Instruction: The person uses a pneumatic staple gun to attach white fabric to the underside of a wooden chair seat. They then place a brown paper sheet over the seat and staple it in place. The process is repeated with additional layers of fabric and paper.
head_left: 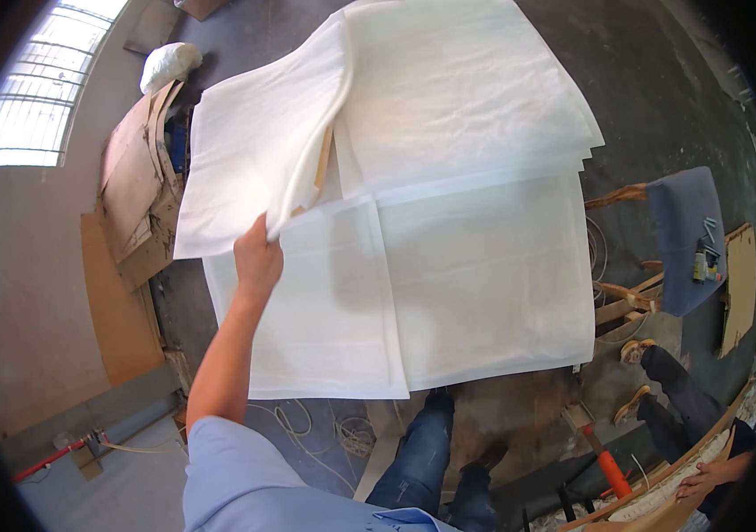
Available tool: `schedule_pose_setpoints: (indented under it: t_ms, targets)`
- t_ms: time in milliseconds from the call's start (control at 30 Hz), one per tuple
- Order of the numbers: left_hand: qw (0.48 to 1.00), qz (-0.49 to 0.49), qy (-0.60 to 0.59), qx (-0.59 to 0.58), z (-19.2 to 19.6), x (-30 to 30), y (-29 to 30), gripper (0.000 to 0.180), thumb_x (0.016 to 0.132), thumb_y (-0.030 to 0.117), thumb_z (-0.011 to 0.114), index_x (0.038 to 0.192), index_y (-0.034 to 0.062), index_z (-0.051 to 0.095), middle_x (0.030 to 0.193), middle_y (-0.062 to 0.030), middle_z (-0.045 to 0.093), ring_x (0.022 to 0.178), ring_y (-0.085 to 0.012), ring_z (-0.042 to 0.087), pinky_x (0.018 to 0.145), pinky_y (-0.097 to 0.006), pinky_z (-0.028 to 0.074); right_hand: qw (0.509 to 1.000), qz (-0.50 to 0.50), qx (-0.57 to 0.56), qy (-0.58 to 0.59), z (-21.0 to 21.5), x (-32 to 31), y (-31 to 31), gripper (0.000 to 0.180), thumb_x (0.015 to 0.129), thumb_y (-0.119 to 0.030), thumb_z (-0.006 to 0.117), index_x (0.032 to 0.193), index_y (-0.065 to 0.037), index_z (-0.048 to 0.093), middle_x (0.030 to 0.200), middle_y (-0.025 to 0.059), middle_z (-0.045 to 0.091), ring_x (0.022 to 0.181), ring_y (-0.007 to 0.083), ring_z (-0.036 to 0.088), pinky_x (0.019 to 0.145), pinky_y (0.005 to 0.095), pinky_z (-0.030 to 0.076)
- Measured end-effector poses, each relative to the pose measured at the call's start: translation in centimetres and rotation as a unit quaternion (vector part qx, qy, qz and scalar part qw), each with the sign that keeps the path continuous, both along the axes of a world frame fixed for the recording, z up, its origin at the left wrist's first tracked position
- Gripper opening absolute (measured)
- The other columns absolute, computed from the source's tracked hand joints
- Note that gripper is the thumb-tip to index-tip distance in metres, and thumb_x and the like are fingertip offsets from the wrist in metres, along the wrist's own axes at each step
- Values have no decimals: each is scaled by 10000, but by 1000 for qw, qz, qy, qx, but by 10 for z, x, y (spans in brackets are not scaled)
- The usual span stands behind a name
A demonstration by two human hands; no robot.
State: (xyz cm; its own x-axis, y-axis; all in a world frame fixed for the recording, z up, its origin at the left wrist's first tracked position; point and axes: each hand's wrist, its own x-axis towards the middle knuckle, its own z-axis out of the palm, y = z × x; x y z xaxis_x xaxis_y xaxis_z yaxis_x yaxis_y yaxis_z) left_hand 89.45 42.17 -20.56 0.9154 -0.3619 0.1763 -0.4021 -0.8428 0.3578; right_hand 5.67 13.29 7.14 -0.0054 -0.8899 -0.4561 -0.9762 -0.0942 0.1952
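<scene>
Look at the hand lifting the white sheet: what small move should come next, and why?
Probably carry the raised white sheet further over. The left hand pinches its lower edge, and the sheet hangs half-lifted and curling above the stack of white sheets, so it is neither laid flat nor clear of the pile. The right hand is out of view.

Left of the grey-cushioned wooden chair (685,238) lies an orange-handled hammer (598,446), while cardboard sheets (137,191) and a white sack (169,65) sit far left.
</scene>
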Motion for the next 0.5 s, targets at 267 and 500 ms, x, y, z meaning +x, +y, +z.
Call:
schedule_pose_setpoints:
  t_ms: [267,500]
  targets:
    - [991,-49,-12,123,-82,-47,-11,934,899,-58,688,1739,172,349,1801,-158,306,1685,-400,236,1336,-669,134,971,174,-3,-161,-2,-8,-7,554,888,-317,881,1190,20,562,1068,212,606,989,371,607,921,490,527]
    - [984,6,-98,149,-126,-9,-40,953,877,-86,665,1736,207,377,1809,-132,337,1663,-414,309,1333,-627,231,998,16,-37,-41,-19,5,-3,514,880,-377,871,1088,-8,579,986,170,622,921,361,617,880,478,531]
